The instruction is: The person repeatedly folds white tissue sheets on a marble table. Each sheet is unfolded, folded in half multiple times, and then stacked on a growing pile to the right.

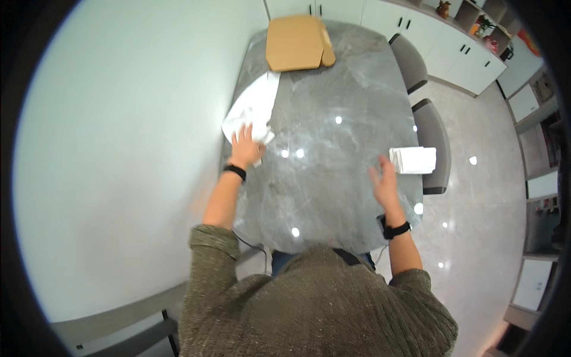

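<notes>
My left hand (pixel 245 148) rests on the near end of a white, crumpled sheet (pixel 255 100), which looks like paper or thin plastic, along the table's left side. Its fingers are spread, and whether they grip the sheet cannot be told. My right hand (pixel 384 183), slightly blurred, hovers over the right part of the grey marble-patterned table (pixel 330 187) with thumb and fingers apart and nothing in it. Just beyond its fingertips lies a stack of folded white sheets (pixel 412 160), reaching past the table's right edge.
A flat brown cardboard piece (pixel 296 43) lies at the table's far end, touching or close to the white sheet. A pale wall (pixel 134 134) borders the left side. Two grey chairs (pixel 408 62) stand along the right edge. White cabinets (pixel 428 38) line the far side.
</notes>
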A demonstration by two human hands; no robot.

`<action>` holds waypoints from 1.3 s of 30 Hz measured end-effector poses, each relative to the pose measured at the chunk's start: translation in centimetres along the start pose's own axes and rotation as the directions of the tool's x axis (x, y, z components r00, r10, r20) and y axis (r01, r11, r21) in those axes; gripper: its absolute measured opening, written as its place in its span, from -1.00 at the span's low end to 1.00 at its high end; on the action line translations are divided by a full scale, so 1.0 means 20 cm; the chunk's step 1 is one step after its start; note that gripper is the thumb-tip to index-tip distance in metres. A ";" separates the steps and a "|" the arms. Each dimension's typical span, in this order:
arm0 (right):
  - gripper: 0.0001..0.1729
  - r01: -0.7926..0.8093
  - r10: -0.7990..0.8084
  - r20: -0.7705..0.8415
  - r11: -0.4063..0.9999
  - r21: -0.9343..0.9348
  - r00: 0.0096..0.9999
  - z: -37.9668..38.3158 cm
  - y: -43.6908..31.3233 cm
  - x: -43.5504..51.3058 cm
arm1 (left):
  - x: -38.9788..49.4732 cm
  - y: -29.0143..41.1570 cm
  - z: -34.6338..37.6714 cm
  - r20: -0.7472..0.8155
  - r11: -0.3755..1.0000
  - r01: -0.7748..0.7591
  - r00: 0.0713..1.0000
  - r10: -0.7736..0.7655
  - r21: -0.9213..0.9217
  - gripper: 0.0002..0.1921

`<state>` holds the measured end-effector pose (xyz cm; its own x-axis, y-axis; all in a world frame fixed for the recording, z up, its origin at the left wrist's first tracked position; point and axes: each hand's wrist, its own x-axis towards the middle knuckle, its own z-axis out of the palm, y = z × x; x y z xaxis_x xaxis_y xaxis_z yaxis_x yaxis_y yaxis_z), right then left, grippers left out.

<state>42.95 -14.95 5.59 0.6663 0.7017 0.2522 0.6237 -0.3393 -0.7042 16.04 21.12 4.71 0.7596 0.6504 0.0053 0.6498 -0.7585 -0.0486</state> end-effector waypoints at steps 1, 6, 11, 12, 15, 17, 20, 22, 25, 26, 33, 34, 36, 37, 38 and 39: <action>-0.39 0.030 -0.030 0.041 0.999 0.013 0.999 0.06 -0.05 -0.05 | -0.02 0.03 0.07 0.020 0.996 0.039 0.999 -0.040 0.074 -0.70; -0.40 0.009 -0.075 0.252 0.967 0.254 0.965 0.11 -0.22 -0.21 | -0.03 -0.03 0.06 0.098 0.982 0.166 0.983 -0.157 -0.093 -0.58; -0.44 -0.264 0.157 0.362 0.926 0.270 0.919 -0.01 -0.24 -0.18 | 0.03 0.02 -0.49 -0.362 0.764 -0.148 0.925 -0.118 -0.628 -0.80; -0.43 -0.273 0.130 0.407 0.908 0.318 0.904 -0.04 -0.26 -0.16 | -0.01 0.06 -0.61 -0.324 0.628 -0.160 0.933 -0.156 -0.762 -0.82; -0.38 -0.354 0.072 0.543 0.827 0.436 0.836 -0.11 -0.42 -0.01 | -0.17 0.19 -0.96 -0.401 0.310 -0.347 0.907 -0.127 -0.885 -0.92; -0.35 -0.176 -0.174 0.467 0.770 0.614 0.867 -0.12 -0.61 0.04 | -0.30 0.28 -1.13 -0.402 0.165 -0.388 0.914 -0.061 -0.907 -0.79; -0.37 -0.333 -0.305 0.506 0.474 0.815 0.807 -0.13 -0.87 0.04 | -0.44 0.46 -1.29 -0.398 -0.038 -0.400 0.916 -0.051 -0.916 -0.58; -0.38 -0.505 -0.396 0.536 0.189 0.842 0.745 -0.14 -0.94 0.05 | -0.49 0.49 -1.34 -0.334 -0.018 -0.333 0.942 0.046 -0.943 -0.49; -0.45 -0.308 -0.501 0.405 0.269 0.913 0.765 -0.16 -0.92 0.05 | -0.54 0.48 -1.31 -0.233 0.050 -0.237 0.970 0.073 -0.970 -0.60; -0.53 -0.352 -0.437 0.408 0.207 0.913 0.802 -0.17 -0.89 0.03 | -0.55 0.46 -1.28 -0.144 0.022 -0.146 0.987 0.073 -0.989 -0.65; -0.48 0.006 -0.469 0.255 0.486 0.874 0.845 -0.36 -0.75 0.18 | -0.57 0.37 -1.14 -0.083 -0.251 -0.087 0.996 -0.029 -0.964 -0.88; -0.46 0.063 -0.455 0.211 0.516 0.854 0.865 -0.38 -0.75 0.18 | -0.57 0.37 -1.14 -0.058 -0.307 -0.077 0.996 -0.069 -0.949 -0.87; -0.33 -0.498 -0.127 0.518 0.164 0.852 0.846 -0.42 -0.76 0.19 | -0.57 0.37 -1.15 -0.010 -0.428 -0.060 0.993 -0.117 -0.902 -0.87; -0.32 -0.541 -0.192 0.534 0.021 0.841 0.823 -0.45 -0.75 0.18 | -0.57 0.36 -1.15 0.020 -0.417 -0.047 0.988 -0.154 -0.908 -0.86; -0.31 -0.582 -0.266 0.539 -0.114 0.805 0.799 -0.48 -0.73 0.17 | -0.58 0.34 -1.15 0.029 -0.414 -0.050 0.983 -0.183 -0.909 -0.84; -0.30 -0.612 -0.355 0.522 -0.221 0.759 0.776 -0.49 -0.71 0.16 | -0.57 0.32 -1.14 0.030 -0.415 -0.064 0.976 -0.217 -0.908 -0.82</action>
<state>40.13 -14.08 22.97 0.0824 0.9917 0.0991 -0.8560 0.1213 -0.5026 12.14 7.92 27.20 0.5996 0.8002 -0.0143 -0.2931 0.2362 0.9264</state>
